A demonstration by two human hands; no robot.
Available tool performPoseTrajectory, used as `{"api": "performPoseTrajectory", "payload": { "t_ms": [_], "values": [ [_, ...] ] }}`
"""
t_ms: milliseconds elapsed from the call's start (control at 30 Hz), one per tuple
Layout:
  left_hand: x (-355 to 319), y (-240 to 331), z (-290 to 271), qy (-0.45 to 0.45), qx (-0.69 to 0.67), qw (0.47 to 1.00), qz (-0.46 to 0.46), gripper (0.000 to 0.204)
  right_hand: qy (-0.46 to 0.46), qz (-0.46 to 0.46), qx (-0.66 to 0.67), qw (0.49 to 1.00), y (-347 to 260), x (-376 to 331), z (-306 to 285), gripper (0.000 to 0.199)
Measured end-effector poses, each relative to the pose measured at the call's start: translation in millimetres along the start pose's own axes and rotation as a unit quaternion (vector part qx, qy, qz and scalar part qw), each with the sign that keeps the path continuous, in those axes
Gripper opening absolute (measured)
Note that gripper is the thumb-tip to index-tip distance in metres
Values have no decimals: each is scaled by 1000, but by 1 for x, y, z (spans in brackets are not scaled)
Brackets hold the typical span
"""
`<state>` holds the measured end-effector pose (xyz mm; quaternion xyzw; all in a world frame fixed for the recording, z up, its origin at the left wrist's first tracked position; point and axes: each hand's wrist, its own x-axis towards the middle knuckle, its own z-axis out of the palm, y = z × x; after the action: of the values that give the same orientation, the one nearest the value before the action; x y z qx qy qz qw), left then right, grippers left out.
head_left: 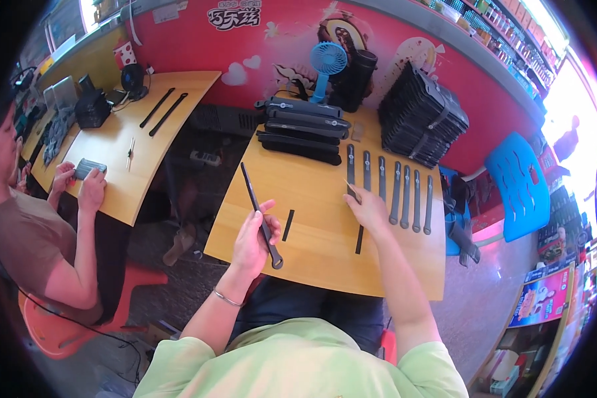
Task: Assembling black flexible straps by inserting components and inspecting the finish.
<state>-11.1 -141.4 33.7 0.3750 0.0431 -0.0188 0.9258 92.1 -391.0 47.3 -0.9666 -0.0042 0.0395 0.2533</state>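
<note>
My left hand (251, 244) is closed around a long dark strap (261, 222) with a ring-shaped lower end, held tilted above the table. A short black strip (288, 225) lies just right of that hand. My right hand (369, 211) reaches over the table's middle, its fingers pinched near the lower end of the leftmost strap (351, 162) in a row. What the pinch holds is too small to make out. Several similar straps (406, 192) lie side by side to the right. Another black strip (359, 241) shows below my right wrist.
Stacked dark bundles (305, 126) and a large black stack (423, 116) stand at the wooden table's (325, 268) back, near a blue fan (328, 60). A blue chair (519, 186) is right. At the left table (123, 189), a seated person (46, 245) handles a grey piece (89, 168).
</note>
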Motion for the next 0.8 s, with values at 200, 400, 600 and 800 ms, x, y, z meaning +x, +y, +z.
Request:
{"api": "performPoseTrajectory", "payload": {
  "t_ms": [200, 400, 600, 800],
  "values": [
    [-1, -1, 17, -18, -9, 1000, 2, 36, 40, 15, -2, 999, -11, -26, -21, 48],
    [-1, -7, 39, -46, -49, 998, -5, 37, -37, -144, 226, 963, -5, -70, -5, 41],
    [-3, -21, 85, -103, -81, 991, -34, 38, -190, -133, 428, 874, -10, -131, -3, 33],
    [-19, -36, 94, -99, -54, 992, -54, 40, -220, -59, 552, 802, -1, -155, -3, 23]
  ]
}}
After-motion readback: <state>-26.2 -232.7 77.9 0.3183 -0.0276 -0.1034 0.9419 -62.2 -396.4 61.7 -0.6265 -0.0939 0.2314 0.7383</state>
